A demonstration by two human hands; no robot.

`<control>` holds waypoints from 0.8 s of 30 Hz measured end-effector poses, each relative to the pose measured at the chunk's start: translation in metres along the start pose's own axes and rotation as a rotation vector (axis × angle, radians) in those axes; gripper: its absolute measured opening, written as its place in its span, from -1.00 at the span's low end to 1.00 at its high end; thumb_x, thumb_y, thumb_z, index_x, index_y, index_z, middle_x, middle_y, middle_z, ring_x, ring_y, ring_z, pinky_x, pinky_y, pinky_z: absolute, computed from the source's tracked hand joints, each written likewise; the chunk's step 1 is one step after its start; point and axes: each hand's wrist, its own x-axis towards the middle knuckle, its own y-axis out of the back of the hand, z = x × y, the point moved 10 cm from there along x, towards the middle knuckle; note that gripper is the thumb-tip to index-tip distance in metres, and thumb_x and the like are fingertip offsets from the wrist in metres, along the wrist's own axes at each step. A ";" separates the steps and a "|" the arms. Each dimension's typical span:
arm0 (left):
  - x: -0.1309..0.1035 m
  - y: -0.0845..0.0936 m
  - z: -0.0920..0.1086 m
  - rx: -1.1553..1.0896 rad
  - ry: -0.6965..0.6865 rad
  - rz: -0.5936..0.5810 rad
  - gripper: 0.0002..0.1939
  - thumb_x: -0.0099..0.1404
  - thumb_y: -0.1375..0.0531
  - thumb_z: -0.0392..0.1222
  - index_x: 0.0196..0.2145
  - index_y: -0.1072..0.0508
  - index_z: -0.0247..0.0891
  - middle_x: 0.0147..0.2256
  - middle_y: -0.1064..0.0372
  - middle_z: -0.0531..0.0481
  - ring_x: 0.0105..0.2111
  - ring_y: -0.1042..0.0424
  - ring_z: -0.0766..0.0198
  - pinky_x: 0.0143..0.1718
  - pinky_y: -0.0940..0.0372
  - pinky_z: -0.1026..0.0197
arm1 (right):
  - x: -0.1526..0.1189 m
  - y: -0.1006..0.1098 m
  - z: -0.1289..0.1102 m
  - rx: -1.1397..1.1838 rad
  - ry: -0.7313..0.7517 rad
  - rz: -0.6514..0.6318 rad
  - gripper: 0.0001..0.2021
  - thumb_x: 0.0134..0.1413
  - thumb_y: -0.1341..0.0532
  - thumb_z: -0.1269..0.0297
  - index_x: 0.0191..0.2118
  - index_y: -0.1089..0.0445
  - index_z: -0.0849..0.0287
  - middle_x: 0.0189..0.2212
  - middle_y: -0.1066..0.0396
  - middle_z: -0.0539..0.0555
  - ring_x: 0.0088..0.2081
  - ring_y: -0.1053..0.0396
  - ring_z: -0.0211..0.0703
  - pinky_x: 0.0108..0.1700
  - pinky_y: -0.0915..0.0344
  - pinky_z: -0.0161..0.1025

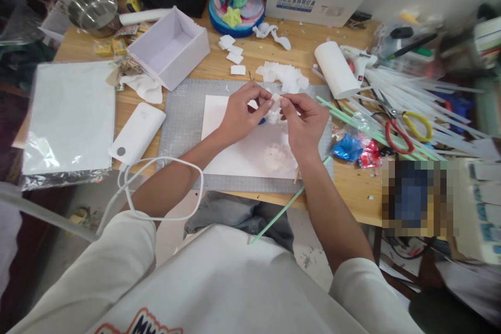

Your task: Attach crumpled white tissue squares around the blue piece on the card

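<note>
Between both sets of fingertips I hold a small white piece (pixel 276 101), maybe paper or foam. My left hand (pixel 246 112) pinches its left side, and my right hand (pixel 307 121) pinches the right side. Below them a white sheet (pixel 242 159) lies on a grey cutting mat (pixel 180 130). On the sheet is a pale crumbly clump (pixel 275 156). A small blue thing shows partly behind my left fingers. Past my hands lie torn white tissue pieces (pixel 284 75) and several small white rectangles (pixel 237 70).
Scissors (pixel 397 122), a glue gun (pixel 360 60), a white roll (pixel 336 69) and many translucent sticks (pixel 426 94) crowd the right. A lilac box (pixel 172 47), white power bank (pixel 138 133) and looping cable (pixel 201 188) are left. A green stick (pixel 277 215) overhangs the table's front edge.
</note>
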 end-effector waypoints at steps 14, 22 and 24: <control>-0.001 0.003 0.005 -0.020 -0.038 0.018 -0.75 0.31 -0.30 0.03 -0.29 -0.57 -0.23 -0.26 -0.44 -0.06 -0.27 -0.44 0.35 -0.42 -0.37 0.37 | 0.000 -0.006 0.002 -0.022 -0.017 -0.062 -0.88 0.14 -0.34 0.14 -0.29 -0.53 0.05 -0.33 -0.51 -0.03 -0.29 -0.46 -0.22 -0.37 -0.37 -0.26; -0.001 0.000 0.003 -0.013 -0.069 0.000 -0.84 0.31 -0.29 -0.12 -0.25 -0.60 -0.24 -0.27 -0.43 -0.06 -0.30 -0.44 0.37 -0.40 -0.40 0.37 | -0.001 -0.003 -0.018 -0.118 0.096 -0.065 -0.94 0.20 -0.29 0.21 -0.27 -0.53 -0.09 -0.28 -0.50 0.02 -0.23 -0.43 -0.10 -0.30 -0.41 -0.13; -0.002 0.001 0.004 -0.009 -0.090 0.017 -0.88 0.30 -0.30 -0.16 -0.26 -0.60 -0.23 -0.29 -0.42 -0.04 -0.31 -0.44 0.38 -0.40 -0.39 0.37 | -0.003 -0.003 -0.022 -0.126 0.098 -0.066 -0.93 0.21 -0.28 0.18 -0.22 -0.52 -0.15 -0.21 -0.49 0.03 -0.19 -0.42 -0.09 -0.26 -0.42 -0.11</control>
